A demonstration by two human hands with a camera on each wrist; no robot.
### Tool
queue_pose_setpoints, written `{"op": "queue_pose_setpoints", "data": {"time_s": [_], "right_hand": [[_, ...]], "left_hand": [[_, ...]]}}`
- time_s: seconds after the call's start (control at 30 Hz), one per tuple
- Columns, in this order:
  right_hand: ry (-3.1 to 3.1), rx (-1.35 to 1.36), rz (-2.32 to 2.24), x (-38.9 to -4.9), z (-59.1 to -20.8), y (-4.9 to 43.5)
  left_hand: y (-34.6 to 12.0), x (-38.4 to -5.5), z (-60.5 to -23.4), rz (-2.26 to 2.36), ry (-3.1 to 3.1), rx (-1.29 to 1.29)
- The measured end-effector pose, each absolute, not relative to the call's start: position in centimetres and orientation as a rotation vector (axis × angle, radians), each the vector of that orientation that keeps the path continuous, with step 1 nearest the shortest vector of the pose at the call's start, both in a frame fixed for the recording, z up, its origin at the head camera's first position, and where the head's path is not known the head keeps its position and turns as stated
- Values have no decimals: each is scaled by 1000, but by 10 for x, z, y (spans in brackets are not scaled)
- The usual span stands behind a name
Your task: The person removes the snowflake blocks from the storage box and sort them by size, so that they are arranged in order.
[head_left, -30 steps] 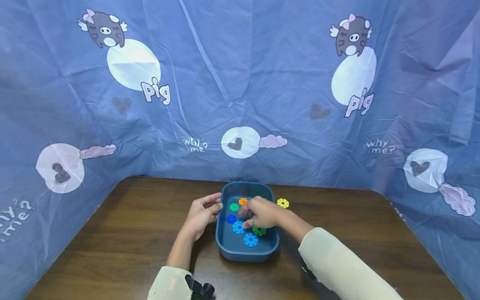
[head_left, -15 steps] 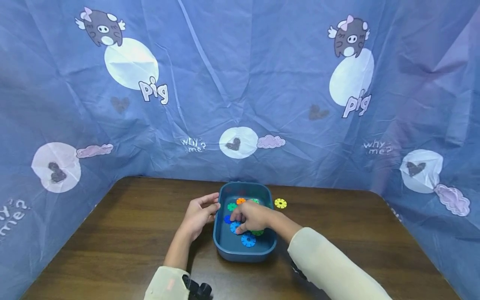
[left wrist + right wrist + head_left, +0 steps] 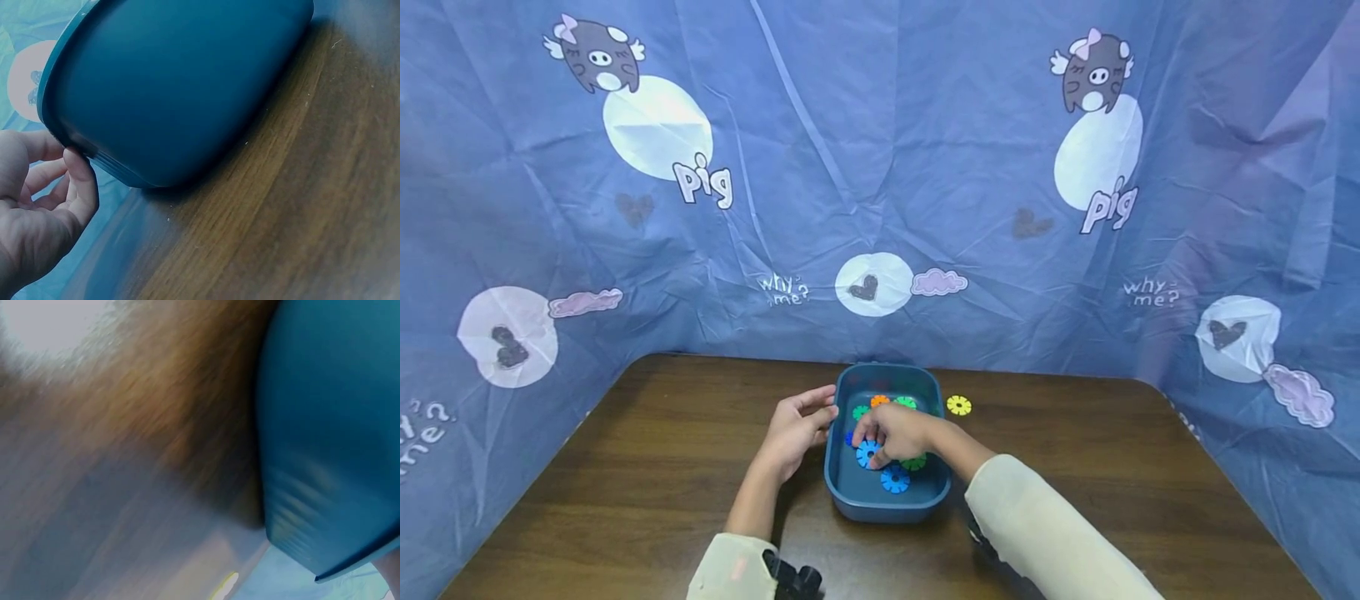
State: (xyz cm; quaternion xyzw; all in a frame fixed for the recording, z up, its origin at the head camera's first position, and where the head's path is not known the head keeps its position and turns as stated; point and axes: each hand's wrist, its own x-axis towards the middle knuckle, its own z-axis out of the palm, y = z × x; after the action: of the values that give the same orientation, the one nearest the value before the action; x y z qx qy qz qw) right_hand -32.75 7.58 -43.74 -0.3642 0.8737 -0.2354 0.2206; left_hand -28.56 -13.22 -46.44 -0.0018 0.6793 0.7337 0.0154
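A dark blue plastic bin [image 3: 887, 512] stands on the table with several flower-shaped interlocking discs in it. Inside it, my right hand [image 3: 898, 429] pinches a light blue disc [image 3: 867, 454] between thumb and fingers. Another blue disc [image 3: 895, 479] lies nearer the front wall, and a green disc [image 3: 913, 462] is partly hidden under the hand. Farther back are an orange disc [image 3: 879, 402] and two green ones, with a dark blue disc mostly covered. At the bin's left rim, my left hand [image 3: 793, 433] rests its thumb and index fingertips; the left wrist view shows them at the corner.
A yellow disc [image 3: 958, 405] lies on the brown wooden table [image 3: 700, 467], just right of the bin. Behind the table hangs a blue curtain [image 3: 880, 183] with pig prints.
My right hand has moved left and closed its thumb and fingers on the light blue disc, uncovering a green disc at the back. The left hand stays at the rim.
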Motion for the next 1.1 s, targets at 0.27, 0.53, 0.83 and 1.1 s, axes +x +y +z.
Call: {"op": "queue_pose_setpoints", "data": {"time_s": [0.27,0.53,0.83,1.1], "right_hand": [[2446,-1027,-673,-327,-433,78],[2404,-1004,-833,-330,-431,84],[2264,-929,-1083,-333,-422,91],[2233,-838,-1251,-344,-407,105]], "left_hand": [[-132,-285,-462,2271,2111,-8],[-132,-284,-460,2257,2122,-7],[-133,-286,-462,2269,2107,-12],[-133,-287,-464,2287,2096,-21]]}}
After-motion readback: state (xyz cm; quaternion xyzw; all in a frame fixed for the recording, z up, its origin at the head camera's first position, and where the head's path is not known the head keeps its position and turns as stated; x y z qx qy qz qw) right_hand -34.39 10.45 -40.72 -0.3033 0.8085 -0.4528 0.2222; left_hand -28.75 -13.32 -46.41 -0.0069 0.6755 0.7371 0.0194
